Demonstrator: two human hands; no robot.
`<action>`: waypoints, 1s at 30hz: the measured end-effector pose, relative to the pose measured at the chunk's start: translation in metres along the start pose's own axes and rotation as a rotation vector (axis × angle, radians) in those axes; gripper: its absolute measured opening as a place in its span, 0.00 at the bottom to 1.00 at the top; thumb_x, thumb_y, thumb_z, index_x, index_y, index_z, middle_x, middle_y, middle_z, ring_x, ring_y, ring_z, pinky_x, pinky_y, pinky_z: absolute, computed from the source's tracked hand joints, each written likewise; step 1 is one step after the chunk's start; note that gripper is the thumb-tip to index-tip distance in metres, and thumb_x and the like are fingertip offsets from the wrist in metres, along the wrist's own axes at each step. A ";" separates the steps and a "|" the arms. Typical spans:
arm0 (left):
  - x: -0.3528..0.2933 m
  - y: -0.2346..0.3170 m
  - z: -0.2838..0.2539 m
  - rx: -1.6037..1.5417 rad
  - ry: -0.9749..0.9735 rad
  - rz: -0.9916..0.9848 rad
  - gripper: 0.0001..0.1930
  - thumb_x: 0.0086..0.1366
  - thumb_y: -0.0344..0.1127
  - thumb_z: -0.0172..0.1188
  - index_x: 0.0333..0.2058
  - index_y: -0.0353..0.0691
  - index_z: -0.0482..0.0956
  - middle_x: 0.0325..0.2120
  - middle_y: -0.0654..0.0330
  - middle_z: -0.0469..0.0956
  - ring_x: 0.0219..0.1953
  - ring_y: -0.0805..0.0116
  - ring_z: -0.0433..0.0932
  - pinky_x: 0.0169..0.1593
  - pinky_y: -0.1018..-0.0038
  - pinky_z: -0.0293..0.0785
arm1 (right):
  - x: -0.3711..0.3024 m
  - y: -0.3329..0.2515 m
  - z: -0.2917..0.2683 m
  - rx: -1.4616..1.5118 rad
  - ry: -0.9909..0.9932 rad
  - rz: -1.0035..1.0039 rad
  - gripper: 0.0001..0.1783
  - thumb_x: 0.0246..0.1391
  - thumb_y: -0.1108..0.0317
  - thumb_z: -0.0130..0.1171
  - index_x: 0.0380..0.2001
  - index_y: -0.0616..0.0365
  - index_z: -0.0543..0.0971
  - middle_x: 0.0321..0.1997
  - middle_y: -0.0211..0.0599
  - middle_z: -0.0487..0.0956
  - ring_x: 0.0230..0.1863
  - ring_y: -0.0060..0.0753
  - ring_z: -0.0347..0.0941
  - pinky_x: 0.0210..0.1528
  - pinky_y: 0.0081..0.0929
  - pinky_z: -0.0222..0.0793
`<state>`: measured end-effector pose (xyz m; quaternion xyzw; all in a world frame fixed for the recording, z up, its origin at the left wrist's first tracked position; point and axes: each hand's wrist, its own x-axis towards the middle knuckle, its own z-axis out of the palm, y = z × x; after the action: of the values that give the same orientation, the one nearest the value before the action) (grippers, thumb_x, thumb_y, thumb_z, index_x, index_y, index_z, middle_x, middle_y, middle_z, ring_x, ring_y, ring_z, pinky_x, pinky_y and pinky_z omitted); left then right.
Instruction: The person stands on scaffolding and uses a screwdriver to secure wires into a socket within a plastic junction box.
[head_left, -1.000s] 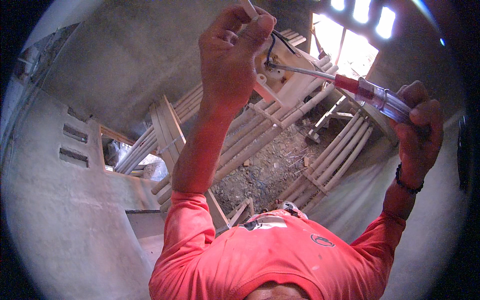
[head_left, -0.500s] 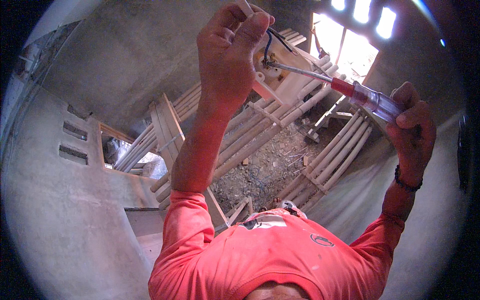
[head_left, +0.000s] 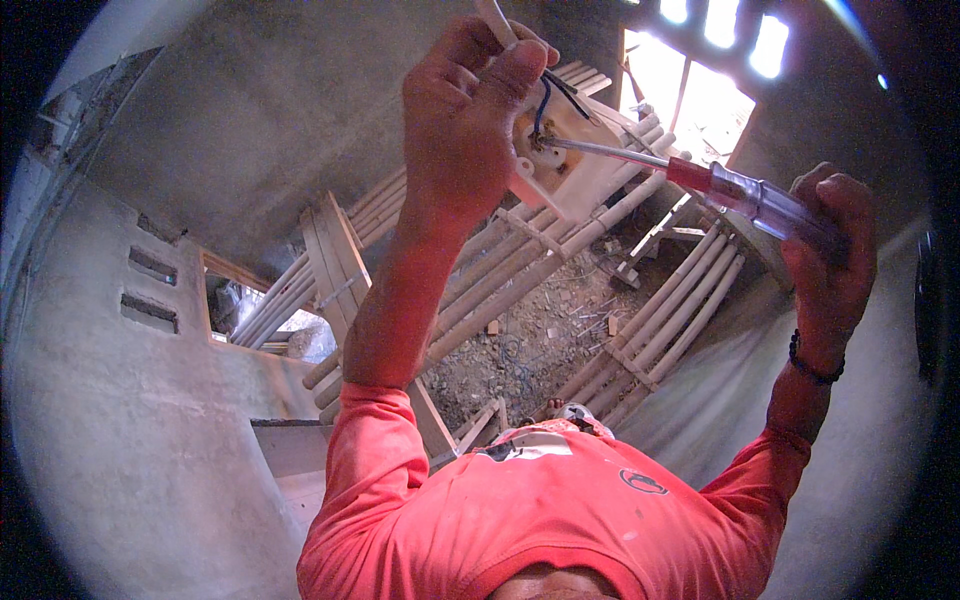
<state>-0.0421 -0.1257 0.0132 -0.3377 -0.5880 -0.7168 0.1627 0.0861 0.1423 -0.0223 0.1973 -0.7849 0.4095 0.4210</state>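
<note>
Raised in front of me, my left hand is closed, pinching a white cable between thumb and fingers. A blue wire and a black wire come out of the cable below the thumb. The blue one runs into a white plastic fitting beside the hand; whether the hand also grips this fitting is hidden. My right hand is wrapped round the clear handle of a screwdriver with a red collar. Its metal shaft points left, and the tip meets the fitting where the blue wire enters.
Below lie bamboo poles and planks of a scaffold. Another bundle of poles slants at the right. Rubble covers the ground far beneath. Grey plastered walls surround me, with a bright window opening ahead.
My left hand, the cable and the fitting have shifted slightly right and down. The right hand's fingers have changed position on the screwdriver handle; the tip stays at the fitting.
</note>
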 end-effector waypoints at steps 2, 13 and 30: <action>0.000 -0.004 -0.002 0.014 -0.018 0.053 0.10 0.56 0.36 0.59 0.33 0.36 0.74 0.31 0.57 0.77 0.36 0.71 0.75 0.45 0.76 0.67 | 0.001 0.005 0.002 -0.073 -0.003 0.016 0.23 0.43 0.62 0.63 0.43 0.55 0.71 0.44 0.33 0.72 0.46 0.26 0.66 0.48 0.24 0.64; 0.000 -0.003 0.000 -0.016 -0.051 0.028 0.11 0.56 0.36 0.59 0.34 0.36 0.74 0.31 0.57 0.77 0.36 0.70 0.75 0.45 0.75 0.67 | -0.002 -0.006 -0.002 -0.318 0.010 -0.014 0.31 0.43 0.50 0.60 0.48 0.58 0.69 0.45 0.33 0.69 0.44 0.25 0.66 0.46 0.24 0.64; 0.002 0.018 0.008 0.197 0.042 -0.051 0.10 0.57 0.39 0.57 0.31 0.37 0.75 0.28 0.63 0.76 0.32 0.76 0.71 0.40 0.78 0.65 | -0.009 0.000 0.020 -0.050 0.114 0.003 0.39 0.42 0.48 0.63 0.53 0.60 0.64 0.44 0.35 0.70 0.41 0.22 0.68 0.38 0.17 0.66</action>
<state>-0.0295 -0.1227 0.0284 -0.2901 -0.6605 -0.6662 0.1892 0.0812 0.1254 -0.0354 0.1620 -0.7700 0.4010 0.4691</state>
